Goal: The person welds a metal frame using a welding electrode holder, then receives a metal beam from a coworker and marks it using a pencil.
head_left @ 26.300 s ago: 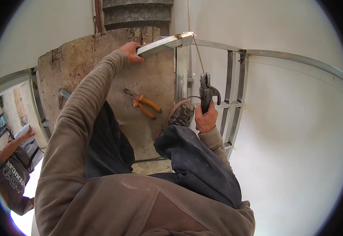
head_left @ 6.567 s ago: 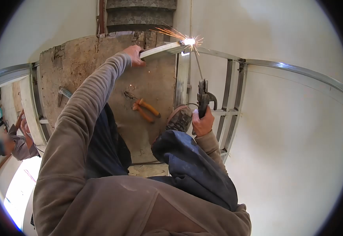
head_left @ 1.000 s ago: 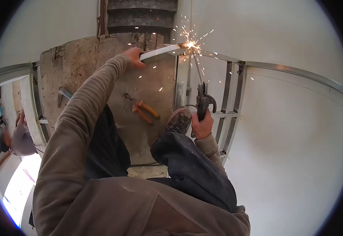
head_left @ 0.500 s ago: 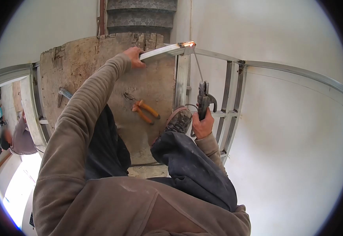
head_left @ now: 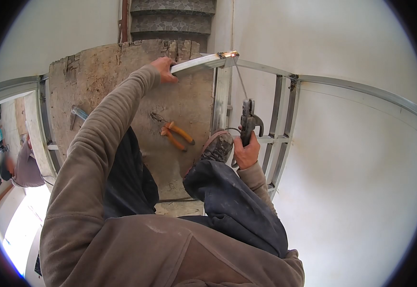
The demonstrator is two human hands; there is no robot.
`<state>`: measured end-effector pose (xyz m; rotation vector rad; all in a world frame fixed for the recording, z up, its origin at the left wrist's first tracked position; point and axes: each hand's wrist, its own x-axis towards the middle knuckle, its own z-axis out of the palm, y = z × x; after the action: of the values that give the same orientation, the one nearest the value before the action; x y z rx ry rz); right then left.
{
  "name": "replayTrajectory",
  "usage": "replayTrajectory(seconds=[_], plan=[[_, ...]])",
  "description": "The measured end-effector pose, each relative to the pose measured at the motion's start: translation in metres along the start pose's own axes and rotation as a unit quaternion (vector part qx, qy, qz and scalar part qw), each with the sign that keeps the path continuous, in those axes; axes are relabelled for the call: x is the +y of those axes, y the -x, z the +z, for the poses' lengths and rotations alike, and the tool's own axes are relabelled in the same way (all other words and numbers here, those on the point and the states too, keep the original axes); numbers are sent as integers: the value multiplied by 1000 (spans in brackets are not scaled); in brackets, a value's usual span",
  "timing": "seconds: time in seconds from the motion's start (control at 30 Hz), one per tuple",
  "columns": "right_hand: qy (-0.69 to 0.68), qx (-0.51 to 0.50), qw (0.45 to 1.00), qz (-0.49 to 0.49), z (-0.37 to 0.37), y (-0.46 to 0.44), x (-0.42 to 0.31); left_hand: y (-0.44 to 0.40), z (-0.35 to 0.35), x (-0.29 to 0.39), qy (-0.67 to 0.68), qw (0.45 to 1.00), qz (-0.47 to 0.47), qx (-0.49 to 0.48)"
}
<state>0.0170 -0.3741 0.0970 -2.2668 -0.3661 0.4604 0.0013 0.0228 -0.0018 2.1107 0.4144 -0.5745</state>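
My left hand (head_left: 164, 70) is closed around the near end of a metal tube (head_left: 195, 64), which reaches out over the metal frame. In my right hand (head_left: 247, 152) is a black welding electrode holder (head_left: 247, 123), its jaws clamping a thin welding rod (head_left: 241, 81). The rod's tip meets the far end of the tube, where a small bright glow and darkened metal show. Below that joint stands an upright metal post (head_left: 221, 98). Orange-handled pliers (head_left: 176, 136) lie on the worn wooden board (head_left: 122, 91) between my arms.
A hammer (head_left: 77, 115) lies at the board's left, partly behind my sleeve. Metal framing (head_left: 281, 110) runs along the white wall (head_left: 347, 158) on the right. Stone-patterned steps (head_left: 172, 21) rise beyond the board. Another person (head_left: 26, 167) is at the far left, past the frame.
The flame-like orange glow at the tube's end has shrunk to a small bright spot. Both hands stay almost where they were.
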Motion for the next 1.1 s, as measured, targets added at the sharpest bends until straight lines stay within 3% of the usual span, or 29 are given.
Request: replayTrajectory(seconds=[0.2, 0.3, 0.4, 0.5, 0.6, 0.73, 1.1], plan=[[-163, -61, 980, 99, -3, -3, 12, 1, 1, -2, 1, 1000, -1, 8], [76, 14, 994, -76, 3, 1, 2, 0, 1, -2, -1, 1000, -3, 8], [107, 11, 991, -81, 4, 1, -5, 1, 0, 1, -2, 1000, -4, 7], [-46, -14, 996, -71, -2, -2, -1, 1, 1, 1, 4, 1000, 5, 7], [-154, -38, 983, 92, -16, 0, 2, 1, 0, 0, 1, 1000, 13, 9], [-34, 8, 999, -16, -12, -1, -2, -1, 2, -3, -5, 1000, 21, 15], [11, 8, 1000, -8, -3, 1, -7, 0, 3, -2, 5, 1000, 14, 16]])
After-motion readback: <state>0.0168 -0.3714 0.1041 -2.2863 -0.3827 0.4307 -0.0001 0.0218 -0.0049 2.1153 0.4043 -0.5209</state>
